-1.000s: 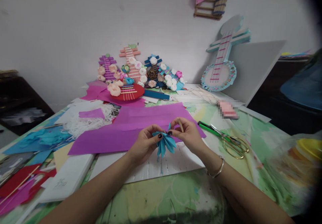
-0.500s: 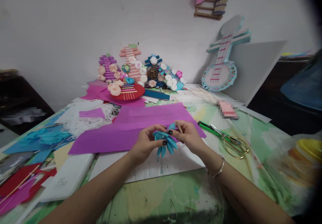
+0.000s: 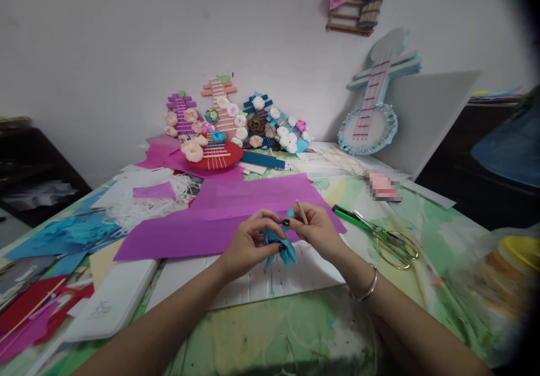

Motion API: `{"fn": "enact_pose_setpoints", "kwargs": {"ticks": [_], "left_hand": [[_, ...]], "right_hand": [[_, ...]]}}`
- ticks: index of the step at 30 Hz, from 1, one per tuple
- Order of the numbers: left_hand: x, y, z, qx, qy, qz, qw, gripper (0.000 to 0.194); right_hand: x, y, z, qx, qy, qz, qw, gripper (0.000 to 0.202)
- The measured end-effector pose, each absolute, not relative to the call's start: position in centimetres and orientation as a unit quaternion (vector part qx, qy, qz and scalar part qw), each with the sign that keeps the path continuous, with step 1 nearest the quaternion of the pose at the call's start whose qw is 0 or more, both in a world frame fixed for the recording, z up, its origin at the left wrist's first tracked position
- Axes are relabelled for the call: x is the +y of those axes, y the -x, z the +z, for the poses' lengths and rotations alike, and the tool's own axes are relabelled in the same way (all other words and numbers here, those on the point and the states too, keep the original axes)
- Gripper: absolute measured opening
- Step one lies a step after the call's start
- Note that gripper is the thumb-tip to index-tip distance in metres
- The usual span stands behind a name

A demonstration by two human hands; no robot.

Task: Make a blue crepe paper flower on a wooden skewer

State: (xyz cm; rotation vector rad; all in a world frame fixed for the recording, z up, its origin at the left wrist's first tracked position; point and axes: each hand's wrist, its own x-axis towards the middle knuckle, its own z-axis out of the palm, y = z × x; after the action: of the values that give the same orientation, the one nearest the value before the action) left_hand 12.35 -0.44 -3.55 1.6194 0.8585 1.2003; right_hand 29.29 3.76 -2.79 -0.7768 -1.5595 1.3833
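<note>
Table (image 3: 261, 336) with a blotchy green-and-yellow cover fills the bottom middle of the frame, and just past its near edge lies a flat white sheet with dark lines (image 3: 248, 291). Dead centre is the interesting bit: a bright-blue flower-like bunch of thin petals (image 3: 288, 255), held up in front of that sheet. The left hand (image 3: 253, 246) has it in a narrow grip, thumb across the front, fingers behind and above. Petals hang down and to the right of that grip, so I'd say the long axis leans toward lower right, though the fingers cover a lot of it.

Left is the nearer hand, since it's actually on the bunch. The right hand (image 3: 310, 224) sits just to the upper right, pinching a small blue piece (image 3: 290, 214) and also holding a slim pale stick (image 3: 302, 213), top end leaning left. Can't tell if that blue piece is joined to the bunch, tbh.

Further back there's a wide purple sheet (image 3: 236, 210), with gold-handled scissors (image 3: 399, 247) off to the right, then a red rounded board with strings (image 3: 219, 156) left of upper middle.
</note>
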Motion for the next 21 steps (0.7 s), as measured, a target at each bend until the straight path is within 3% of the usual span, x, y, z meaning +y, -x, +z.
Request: {"fn": "enact_pose_setpoints", "kwargs": {"ticks": [5, 8, 15, 21], "left_hand": [[0.0, -12.5, -4.1, 0.336, -0.545, 0.542, 0.545, 0.027], [0.4, -12.7, -4.3, 0.341, -0.456, 0.561, 0.601, 0.019], [0.9, -12.6, -5.1, 0.316, -0.480, 0.526, 0.627, 0.036], [1.0, -12.3, -5.4, 0.320, -0.508, 0.500, 0.624, 0.031]], "right_hand": [[3.4, -29.2, -2.6, -0.648, 0.300, 0.562, 0.418, 0.023], [3.4, -29.1, -2.9, -0.673, 0.293, 0.548, 0.400, 0.018], [3.5, -29.2, -3.6, -0.716, 0.314, 0.486, 0.390, 0.011], [3.2, -29.3, -3.2, -0.716, 0.325, 0.483, 0.385, 0.011]]}}
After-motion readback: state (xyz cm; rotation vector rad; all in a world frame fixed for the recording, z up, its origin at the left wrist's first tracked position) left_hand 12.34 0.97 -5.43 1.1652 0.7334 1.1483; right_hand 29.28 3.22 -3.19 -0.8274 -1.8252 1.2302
